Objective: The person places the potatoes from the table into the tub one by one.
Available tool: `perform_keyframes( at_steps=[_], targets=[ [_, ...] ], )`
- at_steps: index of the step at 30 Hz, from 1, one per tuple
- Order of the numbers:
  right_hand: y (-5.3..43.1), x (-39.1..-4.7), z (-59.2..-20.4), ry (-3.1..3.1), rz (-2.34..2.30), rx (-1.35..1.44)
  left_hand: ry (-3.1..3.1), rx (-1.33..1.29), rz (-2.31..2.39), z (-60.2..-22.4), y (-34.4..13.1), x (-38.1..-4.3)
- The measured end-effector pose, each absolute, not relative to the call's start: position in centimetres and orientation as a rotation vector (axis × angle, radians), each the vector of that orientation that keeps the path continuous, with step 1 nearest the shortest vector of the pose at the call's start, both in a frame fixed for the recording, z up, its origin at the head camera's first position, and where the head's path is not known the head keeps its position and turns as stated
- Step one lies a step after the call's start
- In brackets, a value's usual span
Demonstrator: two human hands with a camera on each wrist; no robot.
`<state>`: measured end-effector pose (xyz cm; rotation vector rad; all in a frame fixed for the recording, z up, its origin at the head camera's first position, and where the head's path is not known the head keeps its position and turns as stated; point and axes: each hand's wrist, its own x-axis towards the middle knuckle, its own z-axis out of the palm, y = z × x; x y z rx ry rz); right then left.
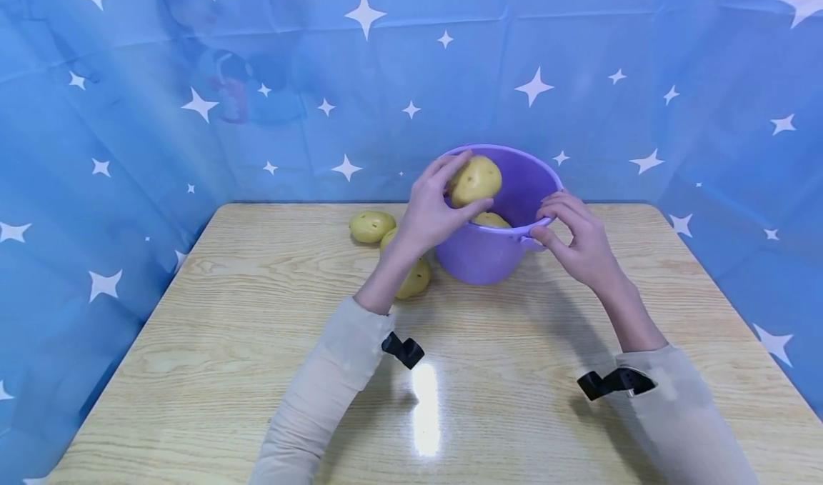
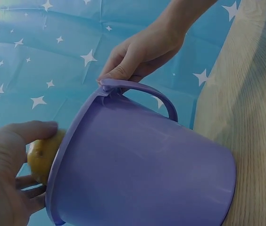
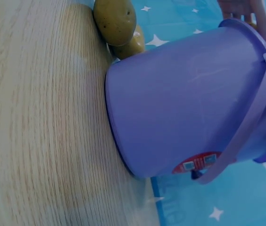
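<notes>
A purple bucket (image 1: 479, 260) stands upright on the table, with another potato (image 1: 492, 220) showing inside it. Over its mouth, my left hand (image 1: 427, 213) grips a yellow potato (image 1: 479, 179) between thumb and fingers. The left wrist view shows this potato (image 2: 42, 157) right at the bucket's rim. My right hand (image 1: 579, 242) pinches the rim on the right side, by the root of the handle (image 2: 147, 88). In the right wrist view the handle (image 3: 246, 127) hangs down along the bucket's wall, and only part of the right hand shows at the edge.
Left of the bucket lie a potato (image 1: 371, 226) near the back edge, another potato (image 1: 414, 279) close to the bucket, and a third potato (image 1: 388, 239) partly behind my left wrist. A blue curtain (image 1: 289, 56) with white stars hangs behind the wooden table (image 1: 212, 342).
</notes>
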<state>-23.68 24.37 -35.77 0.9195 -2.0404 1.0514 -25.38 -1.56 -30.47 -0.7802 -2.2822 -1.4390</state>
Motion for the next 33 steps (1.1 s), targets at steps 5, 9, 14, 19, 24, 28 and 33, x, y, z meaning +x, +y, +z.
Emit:
perform_keyframes(
  at_steps=[5,9,14,19,24,28,33],
  targets=[
    [23.7,-22.9,-34.9,-2.031,1.061,0.929,-2.24,-0.784,-1.496,-30.4,-1.6,-25.3],
    [23.5,-22.7,-34.6,-2.026,1.06,0.935,-2.225,-0.776,-1.481,-30.4,-1.6,-25.2],
    [23.5,-22.7,-34.5,-2.02,1.059,0.945,-2.196,-0.766,-1.498,-30.5,-1.8,-25.1],
    [23.4,-22.5,-34.3,-2.014,1.059,0.949,-2.16,-0.759,-1.525,-30.7,-2.3,-25.0],
    [23.3,-22.3,-34.2,-2.022,1.069,0.938,-2.144,-0.732,-1.542,-31.0,-2.9,-24.8],
    [23.3,-22.2,-34.2,-2.026,1.08,0.928,-2.132,-0.714,-1.579,-31.2,-3.3,-24.7],
    [23.3,-22.1,-34.1,-2.027,1.078,0.926,-2.107,-0.679,-1.641,-31.5,-4.0,-24.5]
  ],
)
